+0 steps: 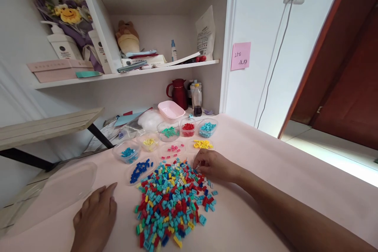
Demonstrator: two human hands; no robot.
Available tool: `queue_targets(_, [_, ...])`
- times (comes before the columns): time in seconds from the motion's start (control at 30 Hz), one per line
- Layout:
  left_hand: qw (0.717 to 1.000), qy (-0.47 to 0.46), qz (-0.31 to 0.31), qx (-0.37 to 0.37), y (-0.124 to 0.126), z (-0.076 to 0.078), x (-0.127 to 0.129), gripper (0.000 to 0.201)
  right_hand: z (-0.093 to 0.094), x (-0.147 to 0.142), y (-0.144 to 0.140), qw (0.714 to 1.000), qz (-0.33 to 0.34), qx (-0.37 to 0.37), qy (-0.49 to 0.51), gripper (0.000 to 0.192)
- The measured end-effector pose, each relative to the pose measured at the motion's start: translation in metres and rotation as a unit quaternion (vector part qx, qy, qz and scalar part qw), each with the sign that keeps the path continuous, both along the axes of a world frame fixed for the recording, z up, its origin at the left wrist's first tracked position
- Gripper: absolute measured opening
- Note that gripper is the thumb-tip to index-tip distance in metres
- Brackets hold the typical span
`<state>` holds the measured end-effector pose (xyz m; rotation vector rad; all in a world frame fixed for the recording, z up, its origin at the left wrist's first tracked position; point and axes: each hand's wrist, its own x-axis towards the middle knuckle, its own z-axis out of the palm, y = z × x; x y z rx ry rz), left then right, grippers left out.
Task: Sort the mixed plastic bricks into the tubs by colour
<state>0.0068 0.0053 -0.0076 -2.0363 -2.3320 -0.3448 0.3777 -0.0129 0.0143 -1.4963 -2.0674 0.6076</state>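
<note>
A wide pile of small building bricks [173, 201] in blue, red, yellow and green lies on the pink tabletop. At its upper right edge, my right hand [211, 164] has its fingers curled down and pinched near the bricks; what they hold is hidden. Left of the pile, my left hand [96, 214] rests on the table with its fingers stretched out, holding nothing. Beyond the pile stand clear tubs of sorted bricks: dark blue bricks [140, 171], blue bricks [129, 153], pink bricks [173, 149], yellow bricks [202, 144], red bricks [188, 128] and light blue bricks [208, 127].
A clear plastic lid or tray [78, 181] lies at the left. Behind the tubs are a pink basin [171, 109], a dark red jug [179, 95] and a bottle of dark liquid [197, 100]. A shelf [165, 67] overhangs the back, and a wooden bench [50, 126] stands left.
</note>
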Motion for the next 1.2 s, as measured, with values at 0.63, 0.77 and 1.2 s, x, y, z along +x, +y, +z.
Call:
queue_targets(0.63, [1.000, 0.013, 0.003, -0.005, -0.0017, 0.0059, 0.0054, 0.047, -0.0010, 0.0008, -0.0027, 0.997, 0.025, 0.005, -0.075, 0.026])
queue_targets(0.77, [1.000, 0.008, 0.007, -0.010, -0.0020, 0.0069, 0.0072, 0.048, -0.0016, -0.0012, -0.0027, 0.997, 0.030, 0.016, -0.066, 0.031])
queue_targets(1.2, [1.000, 0.009, -0.003, 0.004, -0.0012, 0.0007, 0.0012, 0.046, 0.0005, -0.0062, -0.0047, 0.999, 0.027, 0.014, -0.012, 0.026])
